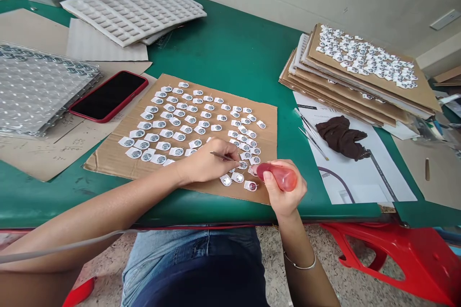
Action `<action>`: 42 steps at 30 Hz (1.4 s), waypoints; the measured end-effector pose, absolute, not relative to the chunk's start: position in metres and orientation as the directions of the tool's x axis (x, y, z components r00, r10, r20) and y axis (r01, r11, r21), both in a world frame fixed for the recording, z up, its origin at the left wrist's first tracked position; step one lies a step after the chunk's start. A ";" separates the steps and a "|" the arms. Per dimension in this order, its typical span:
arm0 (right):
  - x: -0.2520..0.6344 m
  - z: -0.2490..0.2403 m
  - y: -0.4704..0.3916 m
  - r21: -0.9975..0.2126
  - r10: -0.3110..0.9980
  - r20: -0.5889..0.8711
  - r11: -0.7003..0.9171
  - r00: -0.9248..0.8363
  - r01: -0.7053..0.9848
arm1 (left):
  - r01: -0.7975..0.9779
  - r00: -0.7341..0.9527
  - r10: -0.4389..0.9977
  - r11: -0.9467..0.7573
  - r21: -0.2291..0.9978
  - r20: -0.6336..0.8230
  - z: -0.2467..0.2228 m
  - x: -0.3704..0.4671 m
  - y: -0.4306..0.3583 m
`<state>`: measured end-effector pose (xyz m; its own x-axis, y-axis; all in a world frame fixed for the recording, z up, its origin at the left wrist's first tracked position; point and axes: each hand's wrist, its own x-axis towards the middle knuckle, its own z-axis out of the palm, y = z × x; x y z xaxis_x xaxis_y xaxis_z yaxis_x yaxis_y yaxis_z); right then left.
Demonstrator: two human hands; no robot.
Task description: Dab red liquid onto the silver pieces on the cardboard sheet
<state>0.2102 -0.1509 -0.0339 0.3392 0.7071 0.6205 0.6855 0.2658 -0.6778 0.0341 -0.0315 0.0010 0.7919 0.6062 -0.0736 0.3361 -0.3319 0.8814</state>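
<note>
My left hand (205, 162) is closed on a thin pair of tweezers (220, 155), whose tip end is low among small round pieces on a cardboard sheet (108, 158). In my right hand (288, 199) is a red squeeze bulb (283, 177), its narrow end pointing left over the sheet's right side. Rows of these round pieces with white tabs (163, 146) cover much of the cardboard. Close to the bulb's tip lies one round piece (251, 185) near the front edge. My left hand hides some pieces beneath it.
A red-cased phone (108, 96) and a clear plastic tray (39, 91) lie left. Behind are white moulded trays (133, 9). At right stand stacked cardboard sheets (313, 69) bearing more pieces, plus spare tweezers (313, 141), a dark cloth (340, 136) and a red stool (406, 259).
</note>
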 end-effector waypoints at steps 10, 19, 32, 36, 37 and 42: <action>0.211 -0.034 -0.152 -0.663 0.700 0.633 0.269 0.330 0.699 | 0.322 0.787 0.613 -0.320 0.891 -0.064 0.002 0.035 -0.032; 0.211 -0.034 -0.152 -0.676 0.712 0.618 0.266 0.332 0.687 | 0.330 0.776 0.624 -0.278 0.902 -0.092 0.002 0.036 -0.031; 0.211 -0.034 -0.152 -0.690 0.716 0.617 0.292 0.327 0.662 | 0.334 0.783 0.613 -0.269 0.904 -0.107 0.003 0.036 -0.031; 0.211 -0.034 -0.152 -0.689 0.711 0.621 0.295 0.330 0.662 | 0.331 0.783 0.613 -0.274 0.903 -0.100 0.003 0.036 -0.030; 0.211 -0.034 -0.152 -0.688 0.710 0.622 0.295 0.329 0.663 | 0.332 0.784 0.613 -0.278 0.901 -0.100 0.003 0.036 -0.030; 0.210 -0.034 -0.152 -0.680 0.708 0.629 0.301 0.321 0.668 | 0.333 0.786 0.612 -0.292 0.897 -0.092 0.002 0.036 -0.030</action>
